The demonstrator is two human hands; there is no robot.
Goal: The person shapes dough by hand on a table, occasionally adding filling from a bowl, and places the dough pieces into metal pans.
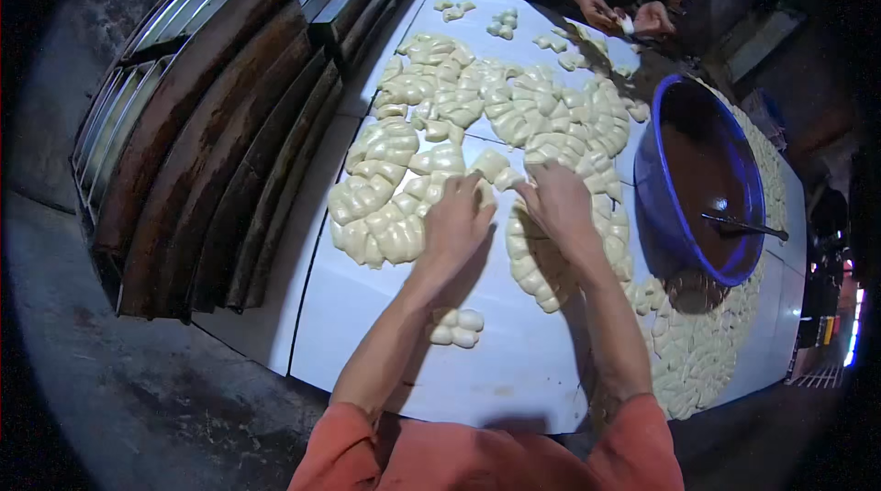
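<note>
My left hand [457, 217] and my right hand [560, 205] are close together over the middle of the white table [395, 344]. Left fingers and thumb pinch the edge of a pale dough piece [489, 163]; the fingertips are partly hidden. On the other side, my right hand's curled fingers close on a small dough piece [507, 179]. Around both hands lie flattened pale dough pieces [376, 161], pressed side by side in overlapping rows. Nearer to me, between my forearms, sits a small clump of rounded dough pieces [456, 327].
A blue plastic basin [648, 170] of brown filling [697, 170], with a dark-handled utensil [748, 227], stands right. More dough [697, 353] spreads around it. Stacked metal trays with rusty sides [211, 142] line the left. Across the table, another person's hands [596, 9] hold a white piece.
</note>
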